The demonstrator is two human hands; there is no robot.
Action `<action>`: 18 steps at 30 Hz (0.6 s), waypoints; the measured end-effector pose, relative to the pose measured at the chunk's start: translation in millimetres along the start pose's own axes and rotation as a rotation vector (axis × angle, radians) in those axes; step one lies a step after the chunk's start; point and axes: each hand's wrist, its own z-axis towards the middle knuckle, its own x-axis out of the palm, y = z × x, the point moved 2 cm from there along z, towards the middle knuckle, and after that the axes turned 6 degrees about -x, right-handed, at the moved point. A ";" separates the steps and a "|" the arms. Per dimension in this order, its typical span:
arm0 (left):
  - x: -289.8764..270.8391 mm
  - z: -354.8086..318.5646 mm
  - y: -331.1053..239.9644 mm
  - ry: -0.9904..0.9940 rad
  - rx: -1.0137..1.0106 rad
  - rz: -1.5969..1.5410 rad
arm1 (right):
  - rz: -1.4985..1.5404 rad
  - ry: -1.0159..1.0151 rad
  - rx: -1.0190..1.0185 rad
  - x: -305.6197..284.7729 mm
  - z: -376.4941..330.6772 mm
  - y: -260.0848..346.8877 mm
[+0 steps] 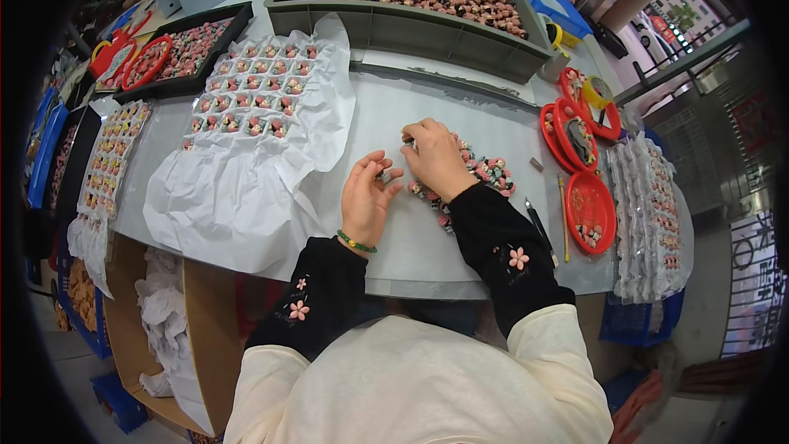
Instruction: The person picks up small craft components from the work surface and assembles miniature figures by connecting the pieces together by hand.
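Small pink-dark figurines (485, 171) (heaped) under right hand (436, 160); details perhaps floral.

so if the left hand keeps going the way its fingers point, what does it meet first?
The left hand points up and slightly right, toward the right hand. It would likely meet the small pink pieces under that hand, or the hand itself first; depth is unclear.

— Where's the camera looking from?

— From the person's head, tipped steeply down over their chest and forearms onto the surface (460, 115). It sits close: the left hand (366, 197) and right hand (436, 160) lie near the middle.

— And that curve in everything?

— A wide fisheye lens; the green bin (411, 29) at the far edge bows, and the corners go black. There's only this one view.
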 end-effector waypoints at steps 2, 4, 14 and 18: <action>-2.2 1.6 1.6 0.027 -0.004 0.057 | 0.299 -0.095 0.026 -11.4 -9.4 6.4; 4.5 -2.6 2.8 0.070 0.000 0.172 | 0.503 -0.040 0.163 -25.9 -21.9 19.6; 6.3 -5.7 9.2 0.091 -0.044 0.495 | 1.145 -0.224 0.486 -6.6 -73.9 29.3; 3.2 0.6 9.4 0.101 -0.026 0.533 | 1.031 -0.307 0.416 -7.4 -73.9 31.7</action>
